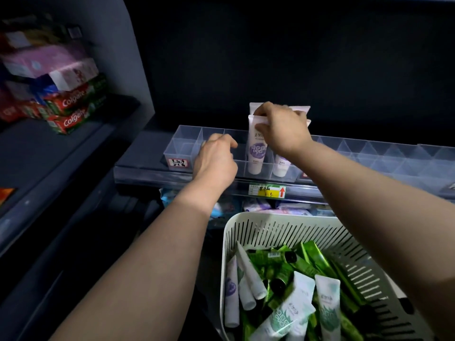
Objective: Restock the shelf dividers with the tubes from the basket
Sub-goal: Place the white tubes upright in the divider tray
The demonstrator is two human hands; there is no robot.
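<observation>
- right hand [283,129] reaches over the clear plastic shelf divider tray [187,143], fingers pinched on the flat crimped tops of upright white tubes with purple labels [256,148]
- those tubes stand cap-down in the front compartments near the tray's middle; another white purple-label tube [281,166] sits in the next compartment to the right, partly hidden by the right wrist
- left hand [215,159] rests on the tray's front edge just left of the tubes, fingers curled loosely, holding nothing visible
- compartments left of the tubes look empty; a small handwritten red-bordered label [177,163] is on the tray's front left
- yellow and green price tag with a red arrow [268,190] on the shelf rail below
- white slotted plastic basket [270,225] sits low right, under the right forearm, holding a pile of green foil tubes [317,259] and white tubes with green print [327,308]
- red and green colgate boxes [73,112] stacked on the neighbouring shelf, far left
</observation>
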